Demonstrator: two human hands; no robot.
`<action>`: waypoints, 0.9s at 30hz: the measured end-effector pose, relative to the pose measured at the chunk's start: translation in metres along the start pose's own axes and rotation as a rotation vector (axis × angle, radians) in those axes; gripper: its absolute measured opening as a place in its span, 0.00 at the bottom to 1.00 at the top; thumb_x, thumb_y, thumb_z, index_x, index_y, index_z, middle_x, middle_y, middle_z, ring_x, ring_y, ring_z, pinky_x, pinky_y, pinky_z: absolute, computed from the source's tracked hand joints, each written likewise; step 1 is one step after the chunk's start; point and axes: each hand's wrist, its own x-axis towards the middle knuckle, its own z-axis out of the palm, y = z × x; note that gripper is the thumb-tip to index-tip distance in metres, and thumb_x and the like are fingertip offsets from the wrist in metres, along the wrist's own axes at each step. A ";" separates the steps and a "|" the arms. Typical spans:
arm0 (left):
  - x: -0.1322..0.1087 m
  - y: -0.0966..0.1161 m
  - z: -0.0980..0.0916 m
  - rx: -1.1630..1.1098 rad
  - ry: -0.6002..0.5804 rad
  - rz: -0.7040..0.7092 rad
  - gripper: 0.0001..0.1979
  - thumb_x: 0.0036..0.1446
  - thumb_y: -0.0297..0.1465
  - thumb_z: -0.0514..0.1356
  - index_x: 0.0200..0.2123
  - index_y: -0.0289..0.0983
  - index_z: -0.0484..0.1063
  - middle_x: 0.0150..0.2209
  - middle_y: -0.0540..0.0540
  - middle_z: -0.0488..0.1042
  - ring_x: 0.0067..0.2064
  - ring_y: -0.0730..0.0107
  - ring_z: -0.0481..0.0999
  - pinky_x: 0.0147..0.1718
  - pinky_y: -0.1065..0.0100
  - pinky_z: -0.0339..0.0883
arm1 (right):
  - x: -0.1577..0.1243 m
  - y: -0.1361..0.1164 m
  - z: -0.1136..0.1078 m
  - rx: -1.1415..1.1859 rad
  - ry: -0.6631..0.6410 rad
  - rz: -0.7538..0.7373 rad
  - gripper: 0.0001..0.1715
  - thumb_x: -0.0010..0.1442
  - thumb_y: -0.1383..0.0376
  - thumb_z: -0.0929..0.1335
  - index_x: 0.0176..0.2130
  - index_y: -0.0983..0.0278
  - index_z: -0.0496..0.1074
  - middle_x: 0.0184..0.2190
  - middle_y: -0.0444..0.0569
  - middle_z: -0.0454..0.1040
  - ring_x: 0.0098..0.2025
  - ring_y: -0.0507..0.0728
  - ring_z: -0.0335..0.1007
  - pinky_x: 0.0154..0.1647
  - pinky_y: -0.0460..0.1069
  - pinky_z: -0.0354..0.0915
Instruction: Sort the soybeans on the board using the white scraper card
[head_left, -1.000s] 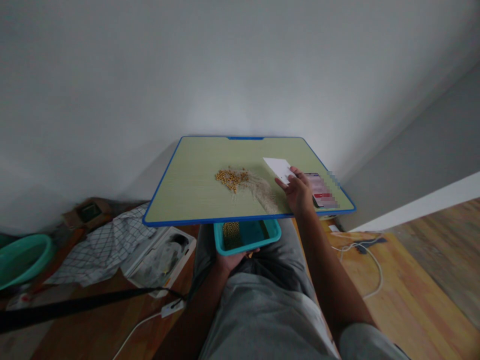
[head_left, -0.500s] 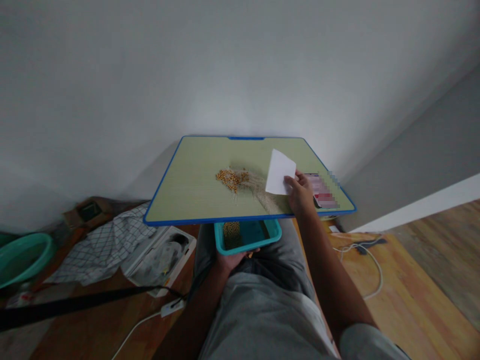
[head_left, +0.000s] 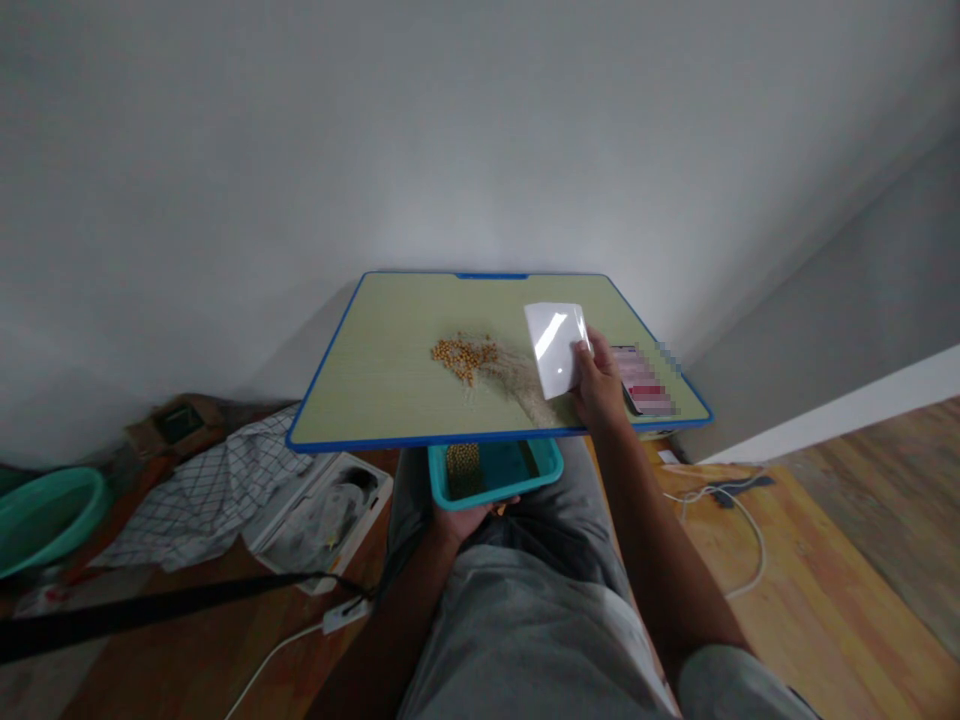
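My right hand [head_left: 598, 378] pinches a glossy white card [head_left: 556, 350], tilted above the right half of a blue-edged table [head_left: 375, 320]. Left of the card lies a heap of yellow-brown beans [head_left: 463, 357], like soybeans. A patch of fine pale grains [head_left: 521, 382] spreads from the heap toward the card. Below the front edge of the table, my left hand [head_left: 466, 518] grips a teal plastic tray [head_left: 496, 493] over my lap, mostly hidden beneath it. Beans [head_left: 463, 465] fill the tray's left end, and a narrow darker pile [head_left: 529, 460] lies at its right.
A phone [head_left: 643, 382] lies at the table's right side. The wall [head_left: 480, 140] meets its back edge. On the floor at left are a green basin [head_left: 52, 520], checked cloth [head_left: 225, 485] and an open white box [head_left: 330, 515]; cables [head_left: 761, 550] lie at right.
The white card has turned in my right hand, and its face now catches the light. My left hand and the tray have stayed in place.
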 end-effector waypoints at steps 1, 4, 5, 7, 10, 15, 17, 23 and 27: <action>0.000 0.000 0.000 0.002 -0.002 -0.003 0.33 0.74 0.53 0.47 0.69 0.46 0.77 0.72 0.38 0.74 0.71 0.35 0.73 0.59 0.27 0.72 | 0.000 0.000 0.000 0.010 -0.005 0.013 0.31 0.55 0.45 0.79 0.53 0.54 0.76 0.43 0.43 0.83 0.41 0.57 0.79 0.36 0.48 0.75; 0.000 0.000 0.001 0.007 -0.005 -0.004 0.32 0.75 0.51 0.47 0.68 0.45 0.78 0.71 0.38 0.75 0.70 0.35 0.74 0.58 0.29 0.74 | 0.000 0.001 0.001 0.060 0.016 0.075 0.35 0.48 0.48 0.83 0.51 0.55 0.74 0.41 0.43 0.84 0.39 0.58 0.81 0.34 0.49 0.76; 0.000 0.000 0.002 0.008 -0.004 -0.002 0.32 0.75 0.51 0.47 0.68 0.45 0.78 0.72 0.38 0.74 0.70 0.36 0.74 0.58 0.29 0.74 | 0.000 0.001 0.001 0.071 0.030 0.098 0.37 0.46 0.49 0.83 0.50 0.55 0.74 0.40 0.43 0.84 0.38 0.57 0.81 0.33 0.49 0.76; 0.000 0.000 0.003 0.010 -0.003 0.001 0.32 0.75 0.51 0.47 0.68 0.46 0.78 0.72 0.38 0.74 0.70 0.36 0.74 0.58 0.28 0.73 | 0.000 0.001 0.001 0.081 0.063 0.134 0.38 0.43 0.53 0.84 0.50 0.56 0.73 0.39 0.43 0.83 0.35 0.56 0.80 0.31 0.48 0.75; 0.000 0.000 0.006 0.014 -0.003 0.002 0.32 0.75 0.52 0.47 0.67 0.45 0.78 0.72 0.38 0.74 0.70 0.35 0.74 0.59 0.27 0.72 | 0.000 0.000 0.000 0.103 0.112 0.156 0.39 0.40 0.60 0.83 0.50 0.56 0.71 0.37 0.40 0.81 0.34 0.54 0.78 0.30 0.46 0.74; 0.000 0.001 0.010 0.015 0.005 0.002 0.32 0.75 0.51 0.46 0.67 0.46 0.79 0.73 0.38 0.73 0.69 0.36 0.74 0.58 0.28 0.72 | -0.003 -0.006 0.002 0.117 0.052 0.135 0.40 0.38 0.67 0.79 0.49 0.52 0.66 0.38 0.36 0.78 0.36 0.53 0.76 0.28 0.43 0.72; 0.000 0.002 0.009 0.013 0.009 -0.001 0.31 0.75 0.51 0.46 0.67 0.46 0.79 0.73 0.38 0.73 0.69 0.36 0.75 0.58 0.28 0.72 | -0.005 -0.009 0.003 0.111 0.001 0.122 0.38 0.40 0.67 0.79 0.49 0.51 0.67 0.39 0.36 0.78 0.36 0.53 0.75 0.27 0.43 0.72; 0.000 0.000 0.002 0.008 0.010 -0.001 0.33 0.74 0.53 0.48 0.68 0.45 0.78 0.72 0.35 0.73 0.70 0.34 0.73 0.58 0.27 0.72 | -0.008 -0.014 0.006 0.054 -0.065 0.108 0.37 0.45 0.62 0.81 0.54 0.51 0.73 0.38 0.36 0.79 0.32 0.50 0.72 0.24 0.42 0.68; -0.001 -0.001 0.004 0.005 0.006 0.005 0.34 0.74 0.54 0.46 0.68 0.44 0.77 0.72 0.37 0.74 0.69 0.34 0.74 0.58 0.27 0.72 | -0.006 -0.008 0.004 0.008 -0.031 0.081 0.42 0.46 0.60 0.82 0.57 0.52 0.69 0.33 0.35 0.77 0.27 0.49 0.69 0.23 0.42 0.65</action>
